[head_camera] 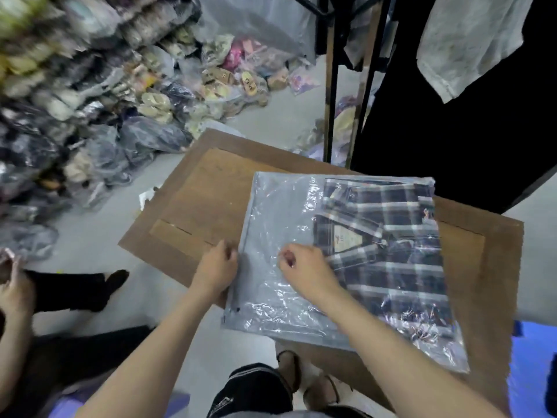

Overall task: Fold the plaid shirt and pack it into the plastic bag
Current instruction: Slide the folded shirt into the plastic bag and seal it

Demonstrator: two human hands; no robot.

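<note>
The folded plaid shirt (388,248), dark blue with white stripes, lies inside the clear plastic bag (271,212) on a brown table (196,188). The shirt fills the bag's right part; the left part is flat and holds nothing. My left hand (215,271) pinches the bag's left edge, fingers curled. My right hand (304,271) rests on top of the bag near its middle, fingers pinching the film just left of the shirt's collar.
Heaps of bagged goods (90,101) cover the floor at the left and back. A black rack (334,86) with hanging clothes stands behind the table. Another person's hand (12,285) and dark-clad legs (69,291) are at the left.
</note>
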